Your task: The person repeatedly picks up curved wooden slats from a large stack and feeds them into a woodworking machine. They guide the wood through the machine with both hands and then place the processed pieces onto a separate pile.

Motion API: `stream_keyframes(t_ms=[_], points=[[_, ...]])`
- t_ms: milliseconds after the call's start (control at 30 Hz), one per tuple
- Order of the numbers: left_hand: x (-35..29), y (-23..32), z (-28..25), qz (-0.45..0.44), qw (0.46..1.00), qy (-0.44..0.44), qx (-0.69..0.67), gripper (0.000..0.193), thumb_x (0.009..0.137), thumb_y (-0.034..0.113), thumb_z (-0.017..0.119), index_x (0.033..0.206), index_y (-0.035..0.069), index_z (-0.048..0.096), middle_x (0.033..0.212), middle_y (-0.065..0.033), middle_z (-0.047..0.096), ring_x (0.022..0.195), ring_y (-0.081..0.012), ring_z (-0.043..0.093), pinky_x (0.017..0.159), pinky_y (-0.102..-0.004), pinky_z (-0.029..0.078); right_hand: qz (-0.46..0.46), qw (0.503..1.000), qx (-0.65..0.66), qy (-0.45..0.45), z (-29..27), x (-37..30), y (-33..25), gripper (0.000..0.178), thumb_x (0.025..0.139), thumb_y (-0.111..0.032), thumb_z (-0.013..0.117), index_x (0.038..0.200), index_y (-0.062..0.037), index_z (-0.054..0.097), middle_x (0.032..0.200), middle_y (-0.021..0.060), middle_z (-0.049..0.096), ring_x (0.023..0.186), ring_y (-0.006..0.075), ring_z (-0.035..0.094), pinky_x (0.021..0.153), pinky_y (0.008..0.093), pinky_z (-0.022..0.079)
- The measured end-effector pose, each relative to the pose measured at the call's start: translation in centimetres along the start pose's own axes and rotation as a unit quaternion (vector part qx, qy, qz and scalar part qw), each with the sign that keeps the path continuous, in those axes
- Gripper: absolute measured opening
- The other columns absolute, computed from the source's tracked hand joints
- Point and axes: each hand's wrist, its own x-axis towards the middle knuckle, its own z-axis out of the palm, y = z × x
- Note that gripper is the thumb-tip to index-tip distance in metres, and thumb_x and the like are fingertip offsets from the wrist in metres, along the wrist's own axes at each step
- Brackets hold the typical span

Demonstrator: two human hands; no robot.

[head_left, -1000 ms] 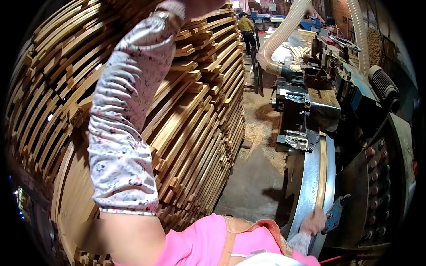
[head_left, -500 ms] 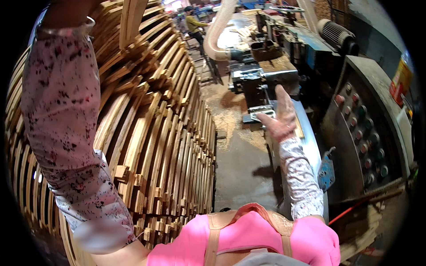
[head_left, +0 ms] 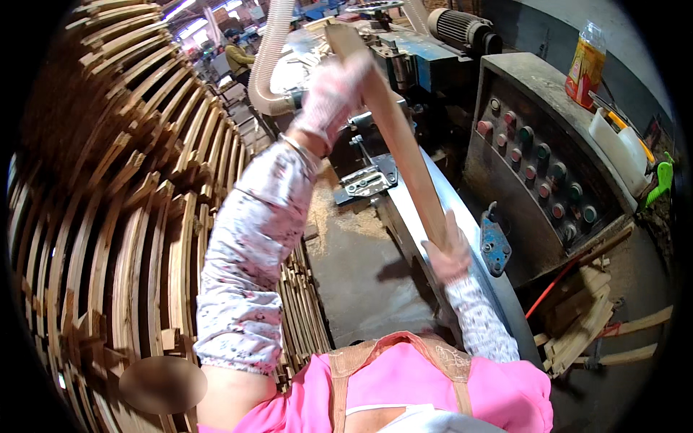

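A curved wooden slat [head_left: 404,148] is held at a slant above the machine's smooth metal bed [head_left: 471,209]. My left hand [head_left: 336,97], in a pale pinkish glove, is closed round the slat near its far end and is somewhat blurred. At the near end my right hand [head_left: 450,252] grips the slat, thumb on the left side and fingers on the right. Left of the slat, a metal bracket [head_left: 366,182] sticks out from the bed's side. Part of the machine's head is hidden behind the slat and my left hand.
Tall stacks of curved slats [head_left: 144,245] fill the left. To the right stands a control panel [head_left: 534,155] with several buttons, a bottle [head_left: 586,65] and a white jug [head_left: 617,148]. A ribbed hose [head_left: 268,65] and a person [head_left: 237,56] are farther back. Sawdust [head_left: 354,224] covers some floor.
My left hand has swung from the stacks at the upper left over to the machine, bringing the slat. My right hand, open before, has drawn nearer and closed on it. The view has turned right.
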Motion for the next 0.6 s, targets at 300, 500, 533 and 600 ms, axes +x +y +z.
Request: stream_keyframes(t_ms=[300, 500, 533, 600], points=[[-0.5, -12.5, -4.9, -0.013, 0.922, -0.045, 0.384, 0.058, 0.093, 0.049, 0.071, 0.131, 0.006, 0.069, 0.115, -0.0175, 0.076, 0.107, -0.0295, 0.073, 0.094, -0.039, 0.058, 0.301, 0.871, -0.352, -0.165, -6.5, -14.0, 5.1, 0.078, 0.09, -0.038, 0.074, 0.156, -0.0111, 0.043, 0.128, 0.0153, 0.066, 0.122, 0.0358, 0.059, 0.103, 0.0508, 0.047], [-0.7, -4.5, -22.2, 0.242, 0.764, 0.258, 0.54, 0.046, 0.094, 0.038, 0.075, 0.129, 0.008, 0.069, 0.106, -0.0181, 0.076, 0.091, -0.0297, 0.074, 0.075, -0.0407, 0.06, 0.181, 0.942, -0.282, 0.024, 8.2, 6.0, 12.8, 0.074, 0.095, -0.04, 0.069, 0.159, -0.0153, 0.041, 0.128, 0.016, 0.067, 0.118, 0.0354, 0.063, 0.1, 0.0465, 0.051], [-2.0, -3.0, -26.4, 0.296, 0.652, 0.283, 0.639, 0.045, 0.094, 0.038, 0.075, 0.129, 0.009, 0.068, 0.108, -0.0192, 0.075, 0.094, -0.0335, 0.074, 0.078, -0.0425, 0.06, 0.181, 0.955, -0.234, 0.0, 10.0, 8.6, 11.6, 0.076, 0.094, -0.04, 0.071, 0.159, -0.0144, 0.042, 0.132, 0.0171, 0.067, 0.121, 0.0368, 0.063, 0.102, 0.0459, 0.05], [-3.5, 0.1, -29.6, 0.337, 0.664, 0.37, 0.556, 0.046, 0.096, 0.037, 0.071, 0.134, 0.011, 0.065, 0.12, -0.0217, 0.073, 0.103, -0.0415, 0.072, 0.087, -0.0465, 0.059, 0.192, 0.962, -0.173, -0.089, 11.7, 13.8, 12.9, 0.078, 0.093, -0.037, 0.072, 0.16, -0.0149, 0.042, 0.139, 0.0202, 0.065, 0.128, 0.0392, 0.061, 0.108, 0.0456, 0.049]])
